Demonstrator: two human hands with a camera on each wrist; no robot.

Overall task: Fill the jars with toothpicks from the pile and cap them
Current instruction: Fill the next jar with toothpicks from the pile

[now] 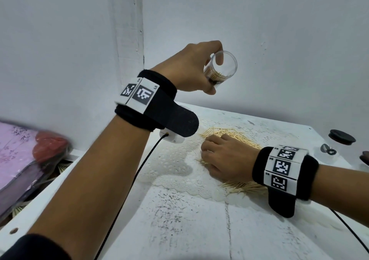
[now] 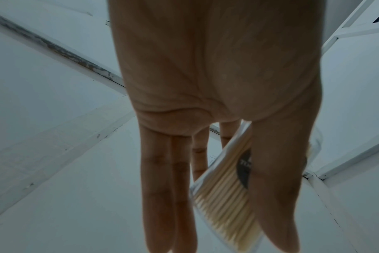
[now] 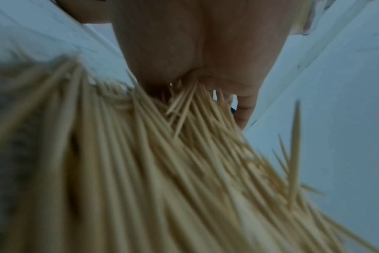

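Observation:
My left hand (image 1: 214, 70) is raised above the table's far side and grips a clear jar (image 1: 225, 64), tilted with its open mouth towards me. A bundle of toothpicks lies in the jar's lower part. In the left wrist view the jar (image 2: 225, 196) sits between thumb and fingers of the left hand (image 2: 218, 188). My right hand (image 1: 205, 152) rests on the toothpick pile (image 1: 229, 135), its fingers curled into it. In the right wrist view, toothpicks (image 3: 162, 171) run up into the curled right hand (image 3: 190, 85).
The pile lies on a white lace doily (image 1: 175, 166) on the white table (image 1: 189, 229). A black lid (image 1: 341, 137) and a smaller dark piece (image 1: 328, 150) sit at the far right. A pink patterned package (image 1: 18, 154) and a red object (image 1: 50, 146) lie off the left edge. The wall stands close behind.

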